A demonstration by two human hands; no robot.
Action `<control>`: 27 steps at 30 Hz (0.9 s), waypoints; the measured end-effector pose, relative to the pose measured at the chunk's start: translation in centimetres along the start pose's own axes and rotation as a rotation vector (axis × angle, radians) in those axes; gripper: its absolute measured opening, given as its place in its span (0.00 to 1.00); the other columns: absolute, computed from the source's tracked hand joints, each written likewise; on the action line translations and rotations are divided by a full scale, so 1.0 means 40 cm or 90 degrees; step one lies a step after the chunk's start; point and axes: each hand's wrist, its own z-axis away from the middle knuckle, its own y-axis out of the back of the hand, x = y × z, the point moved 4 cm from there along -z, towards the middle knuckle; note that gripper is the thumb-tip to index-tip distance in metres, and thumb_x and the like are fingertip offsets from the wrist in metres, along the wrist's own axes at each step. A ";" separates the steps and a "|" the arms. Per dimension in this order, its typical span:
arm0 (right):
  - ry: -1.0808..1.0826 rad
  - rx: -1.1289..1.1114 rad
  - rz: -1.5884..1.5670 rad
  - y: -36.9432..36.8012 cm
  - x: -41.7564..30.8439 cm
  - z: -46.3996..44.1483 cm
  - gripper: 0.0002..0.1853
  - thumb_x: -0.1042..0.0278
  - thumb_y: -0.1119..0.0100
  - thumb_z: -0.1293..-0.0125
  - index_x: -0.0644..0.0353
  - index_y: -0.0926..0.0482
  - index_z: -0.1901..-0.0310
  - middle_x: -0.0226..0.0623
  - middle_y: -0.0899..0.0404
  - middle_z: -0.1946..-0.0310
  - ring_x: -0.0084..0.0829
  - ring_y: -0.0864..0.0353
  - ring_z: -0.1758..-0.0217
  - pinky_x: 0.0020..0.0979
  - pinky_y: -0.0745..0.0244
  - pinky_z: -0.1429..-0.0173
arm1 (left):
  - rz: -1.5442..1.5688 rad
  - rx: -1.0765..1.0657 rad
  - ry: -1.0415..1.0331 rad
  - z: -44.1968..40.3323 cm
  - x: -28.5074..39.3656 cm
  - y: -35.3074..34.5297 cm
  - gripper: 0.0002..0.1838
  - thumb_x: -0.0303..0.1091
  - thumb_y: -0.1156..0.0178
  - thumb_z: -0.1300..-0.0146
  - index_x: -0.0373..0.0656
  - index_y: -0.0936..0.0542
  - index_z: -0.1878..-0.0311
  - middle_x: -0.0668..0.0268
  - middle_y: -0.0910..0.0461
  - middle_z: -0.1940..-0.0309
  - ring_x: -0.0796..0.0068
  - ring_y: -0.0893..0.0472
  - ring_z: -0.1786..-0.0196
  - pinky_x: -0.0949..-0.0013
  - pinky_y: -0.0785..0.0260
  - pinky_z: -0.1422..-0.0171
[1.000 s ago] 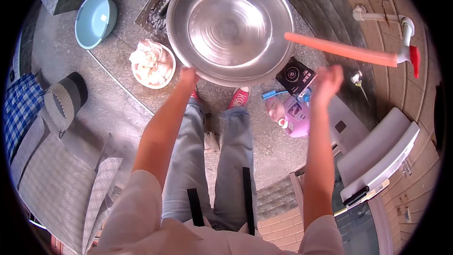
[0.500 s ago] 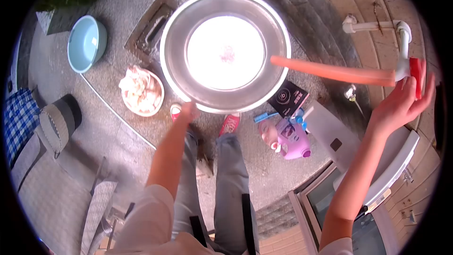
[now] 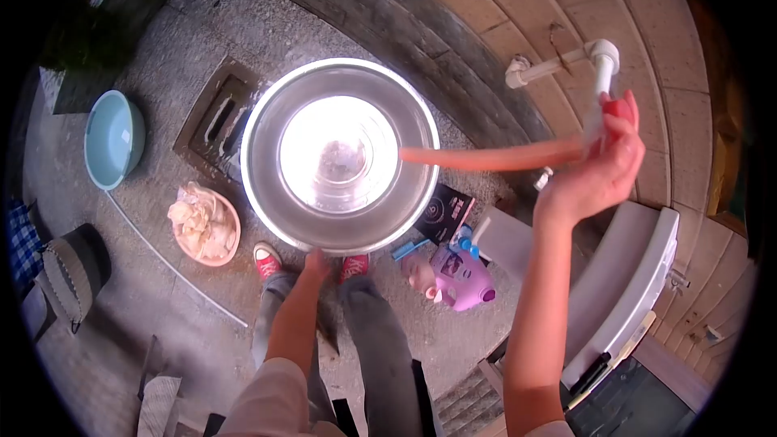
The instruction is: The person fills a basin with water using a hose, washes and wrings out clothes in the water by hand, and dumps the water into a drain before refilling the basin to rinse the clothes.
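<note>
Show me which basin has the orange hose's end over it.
The large metal basin; the orange hose ends over its inside. The light blue basin and the small pinkish basin heaped with pale material sit to its left, clear of that hose.

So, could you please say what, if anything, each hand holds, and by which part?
The right hand holds the red tap handle; the left hand is at the near rim of the metal basin, its grip unclear.

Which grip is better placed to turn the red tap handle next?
Right, I'd say. The right grip has its fingers at the red tap handle. The left grip is down at the steel basin's near rim, well away from the tap.
</note>
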 end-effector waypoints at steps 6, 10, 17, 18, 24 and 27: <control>-0.214 -0.032 -0.183 0.052 0.033 -0.019 0.21 0.55 0.60 0.31 0.64 0.33 0.47 0.40 0.29 0.49 0.29 0.27 0.50 0.27 0.30 0.49 | -0.419 0.019 -0.247 0.248 0.058 -0.084 0.14 0.38 0.48 0.44 0.47 0.27 0.55 0.69 0.27 0.72 0.74 0.26 0.73 0.68 0.35 0.74; -0.387 -0.031 -0.253 0.072 0.069 -0.044 0.20 0.52 0.61 0.31 0.60 0.34 0.51 0.41 0.27 0.56 0.35 0.22 0.58 0.30 0.25 0.61 | -0.416 -0.092 -0.218 0.477 0.097 -0.138 0.14 0.39 0.51 0.39 0.46 0.30 0.52 0.64 0.23 0.58 0.69 0.21 0.65 0.64 0.29 0.62; -0.516 0.073 -0.329 0.044 0.056 -0.057 0.14 0.55 0.63 0.30 0.58 0.37 0.59 0.34 0.30 0.65 0.24 0.27 0.64 0.28 0.27 0.63 | -0.479 0.000 -0.227 0.726 0.138 -0.098 0.12 0.38 0.54 0.38 0.47 0.30 0.54 0.64 0.21 0.62 0.69 0.21 0.63 0.65 0.28 0.61; -0.544 0.048 -0.329 0.046 0.058 -0.054 0.13 0.56 0.63 0.30 0.57 0.37 0.58 0.35 0.29 0.63 0.25 0.26 0.62 0.29 0.27 0.62 | -0.480 0.004 -0.229 0.757 0.133 -0.080 0.12 0.38 0.54 0.38 0.47 0.30 0.54 0.64 0.21 0.62 0.69 0.21 0.63 0.65 0.28 0.61; -0.672 -0.079 -0.366 0.083 0.031 -0.087 0.12 0.57 0.63 0.30 0.55 0.37 0.54 0.33 0.29 0.50 0.28 0.30 0.46 0.38 0.31 0.49 | -0.507 0.013 -0.284 0.856 0.150 0.044 0.14 0.43 0.51 0.40 0.46 0.28 0.55 0.63 0.20 0.66 0.70 0.20 0.70 0.65 0.29 0.70; -0.718 -0.127 -0.389 0.089 0.061 -0.086 0.11 0.58 0.57 0.32 0.56 0.34 0.56 0.37 0.28 0.53 0.30 0.26 0.51 0.35 0.27 0.55 | -0.479 0.050 -0.290 0.938 0.150 0.097 0.15 0.44 0.51 0.40 0.45 0.27 0.56 0.63 0.21 0.67 0.68 0.20 0.69 0.64 0.29 0.68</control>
